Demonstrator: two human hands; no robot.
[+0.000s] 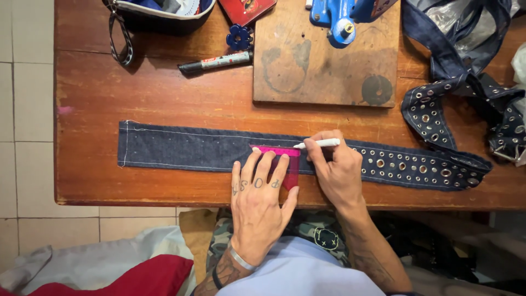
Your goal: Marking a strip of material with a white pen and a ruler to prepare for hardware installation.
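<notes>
Left hand point(260, 189) spread flat, pinning pink ruler point(276, 156) on denim strip point(186, 151) lying across desk point(164, 98). Right hand point(337, 170) gripping white marker point(318, 144), tip at ruler edge. Risk: ruler sliding under light pressure, skewing mark, spoiling eyelet spacing

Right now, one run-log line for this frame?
left hand: flat on pink ruler | right hand: white marker, tip at ruler edge | denim strap: flat on wooden table

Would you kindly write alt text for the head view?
Left hand presses a pink ruler onto a denim strip on a wooden table, while the right hand holds a white pen at the ruler's edge. The strip's right end carries metal eyelets.
</notes>
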